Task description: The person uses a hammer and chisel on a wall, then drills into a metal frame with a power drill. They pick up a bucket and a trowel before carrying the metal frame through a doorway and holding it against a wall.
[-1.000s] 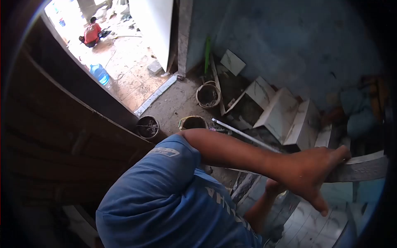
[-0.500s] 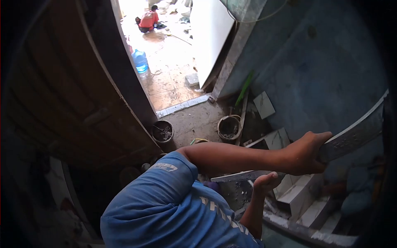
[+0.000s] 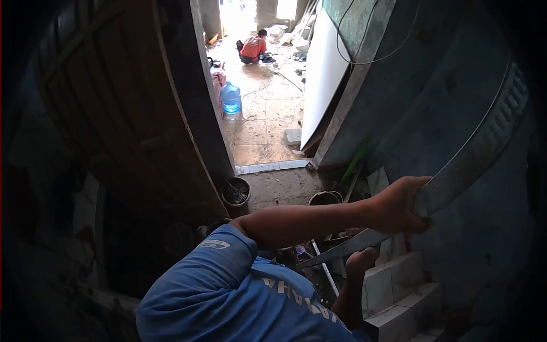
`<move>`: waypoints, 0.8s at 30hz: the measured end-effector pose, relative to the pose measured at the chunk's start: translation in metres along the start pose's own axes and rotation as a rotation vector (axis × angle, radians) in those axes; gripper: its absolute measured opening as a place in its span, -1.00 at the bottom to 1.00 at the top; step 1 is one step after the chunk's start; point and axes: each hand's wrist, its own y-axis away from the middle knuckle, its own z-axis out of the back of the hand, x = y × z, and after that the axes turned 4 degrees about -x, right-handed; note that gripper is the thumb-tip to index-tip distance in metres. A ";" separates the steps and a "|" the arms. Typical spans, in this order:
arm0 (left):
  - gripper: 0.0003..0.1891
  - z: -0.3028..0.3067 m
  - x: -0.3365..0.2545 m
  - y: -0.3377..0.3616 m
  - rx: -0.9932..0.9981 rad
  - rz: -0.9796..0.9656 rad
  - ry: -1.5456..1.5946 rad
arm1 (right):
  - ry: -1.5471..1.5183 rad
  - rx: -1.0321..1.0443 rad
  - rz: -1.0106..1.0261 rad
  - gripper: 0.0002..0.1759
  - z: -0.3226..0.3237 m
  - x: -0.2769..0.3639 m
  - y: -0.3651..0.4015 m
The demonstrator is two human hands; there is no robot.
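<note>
My left hand (image 3: 399, 204) is closed around a long, flat grey bar (image 3: 467, 162), which looks like metal. Its upper end, marked with rows of slots or ridges, rises toward the dark wall at the right. Its lower stretch (image 3: 342, 248) slants down to the left beneath my forearm. Against the underside of that stretch, my right hand (image 3: 362, 260) is closed, thumb side up; some of its fingers are hidden. My blue shirt (image 3: 228, 285) fills the bottom of the view.
White tiled steps (image 3: 393, 282) lie below my hands. Buckets (image 3: 236, 191) (image 3: 325, 198) stand before the tiled sill (image 3: 273, 166). A wooden door (image 3: 131, 125) is at left, a white panel (image 3: 325, 80) beside the opening. Outside are a blue water jug (image 3: 231, 98) and a crouching person (image 3: 252, 48).
My view has tilted upward, showing more beyond the doorway. My left hand and the bar sit slightly further left in view, the bar's upper end steeper. The right hand appears slightly lower, less of its palm showing.
</note>
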 end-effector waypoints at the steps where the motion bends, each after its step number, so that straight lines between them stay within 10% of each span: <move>1: -0.64 -0.002 -0.001 -0.001 0.023 0.093 0.060 | 0.118 0.026 0.087 -0.77 -0.006 -0.005 0.007; 4: -0.67 -0.009 0.012 -0.008 -0.040 0.048 0.038 | -0.401 0.069 -0.461 -0.20 0.043 0.026 -0.075; 14: -0.69 -0.017 0.023 -0.020 -0.114 0.066 0.029 | -0.549 -0.012 -0.602 -0.17 0.037 0.007 -0.084; 16: -0.69 -0.016 0.022 -0.022 -0.081 0.075 0.026 | -1.233 0.052 -0.586 -0.71 0.056 0.009 -0.108; 20: -0.69 -0.010 0.032 -0.030 -0.124 -0.016 -0.020 | -0.743 0.024 -0.335 -0.51 0.019 -0.014 -0.086; 24: -0.70 0.010 0.020 -0.038 -0.160 -0.042 -0.043 | -1.314 0.041 -0.417 -0.29 0.036 0.026 -0.158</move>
